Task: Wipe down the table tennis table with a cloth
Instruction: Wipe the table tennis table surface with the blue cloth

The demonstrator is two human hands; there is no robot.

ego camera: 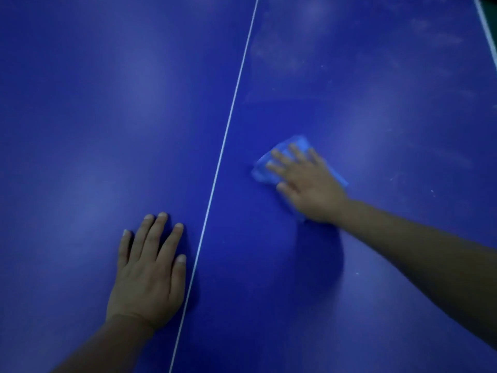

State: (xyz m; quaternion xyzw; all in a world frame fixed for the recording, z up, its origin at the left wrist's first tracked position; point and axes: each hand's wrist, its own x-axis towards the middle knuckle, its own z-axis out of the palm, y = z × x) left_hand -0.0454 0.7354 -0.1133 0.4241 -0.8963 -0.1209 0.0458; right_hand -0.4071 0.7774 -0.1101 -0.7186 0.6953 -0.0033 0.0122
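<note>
Pressing cloth [262,170] under right hand [309,189], left hand [149,273] flat on table [80,103]

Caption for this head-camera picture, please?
Right hand presses a blue cloth on the blue table; left hand rests flat.

The right hand [304,184] lies over the cloth [265,172], so most of the cloth is hidden; only its light blue edges show beyond the fingers and at the wrist side. Its shape and folds cannot be told. Both are soft with blur, the fingertips most of all. The right forearm runs off the right edge, the left forearm off the bottom edge. The bench [80,103] is cut by every edge, so its full outline stays unseen; only a sliver of its white border [485,25] shows at top right. The centre line [228,125] leaves the picture at top and bottom. Pale smears on the far right half are too faint to identify.
</note>
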